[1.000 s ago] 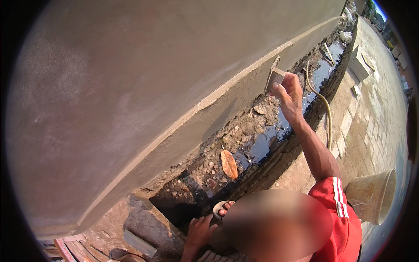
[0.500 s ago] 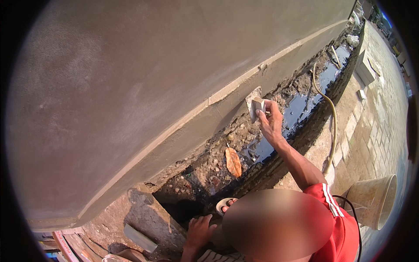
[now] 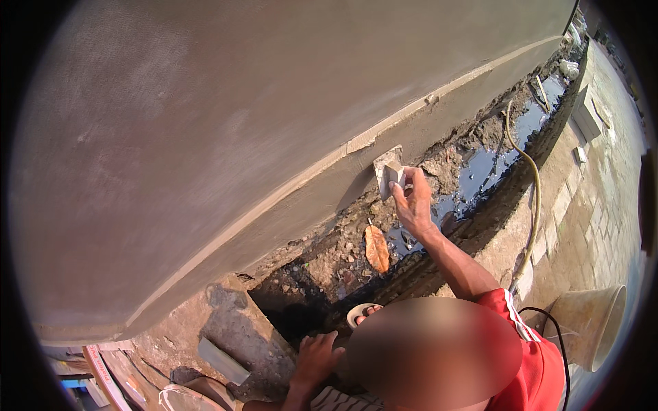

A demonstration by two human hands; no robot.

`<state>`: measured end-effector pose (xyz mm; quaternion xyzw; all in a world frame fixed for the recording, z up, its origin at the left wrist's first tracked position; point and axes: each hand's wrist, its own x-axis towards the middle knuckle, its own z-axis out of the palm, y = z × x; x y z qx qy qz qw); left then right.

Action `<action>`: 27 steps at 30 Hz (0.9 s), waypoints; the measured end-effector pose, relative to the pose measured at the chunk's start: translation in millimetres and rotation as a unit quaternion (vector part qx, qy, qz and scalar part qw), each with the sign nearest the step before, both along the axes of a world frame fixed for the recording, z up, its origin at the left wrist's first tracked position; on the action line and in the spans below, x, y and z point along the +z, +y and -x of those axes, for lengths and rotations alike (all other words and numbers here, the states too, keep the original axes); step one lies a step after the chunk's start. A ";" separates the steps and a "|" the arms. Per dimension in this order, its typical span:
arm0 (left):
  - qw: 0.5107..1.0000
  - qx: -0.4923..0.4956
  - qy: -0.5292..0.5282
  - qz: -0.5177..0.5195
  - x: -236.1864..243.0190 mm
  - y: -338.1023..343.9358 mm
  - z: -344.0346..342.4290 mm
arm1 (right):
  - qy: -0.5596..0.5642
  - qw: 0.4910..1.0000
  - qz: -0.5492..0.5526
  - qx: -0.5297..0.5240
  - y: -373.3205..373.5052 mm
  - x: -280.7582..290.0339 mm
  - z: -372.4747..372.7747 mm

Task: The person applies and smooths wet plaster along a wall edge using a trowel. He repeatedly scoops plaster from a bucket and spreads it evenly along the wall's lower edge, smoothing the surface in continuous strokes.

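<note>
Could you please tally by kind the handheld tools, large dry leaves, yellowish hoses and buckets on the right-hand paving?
Flat grey hand float with a block handle, in the right hand: 1
Large orange-brown dry leaf: 1
Long yellowish flexible hose: 1
Pale, stained round bucket: 1
Total: 4

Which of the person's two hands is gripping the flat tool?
The right hand, higher in the picture, grips the flat tool by its block handle; the left hand, lower down, shows no tool.

An orange-brown leaf (image 3: 377,249) lies left of a pale, curving hose (image 3: 537,195).
</note>
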<state>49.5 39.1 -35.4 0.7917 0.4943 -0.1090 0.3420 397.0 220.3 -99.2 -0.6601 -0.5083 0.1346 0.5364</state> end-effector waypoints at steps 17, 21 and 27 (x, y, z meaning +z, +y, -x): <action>0.999 0.002 0.003 -0.053 67.2 1.9 43.3 | 0.065 0.993 -0.092 0.031 -4.9 26.7 36.8; 0.994 -0.063 0.058 -0.074 82.8 11.4 49.4 | 0.083 0.986 -0.145 0.030 21.0 80.1 49.0; 0.981 -0.144 0.117 -0.058 94.4 31.9 38.7 | -0.044 0.994 0.017 0.096 -31.1 5.5 46.9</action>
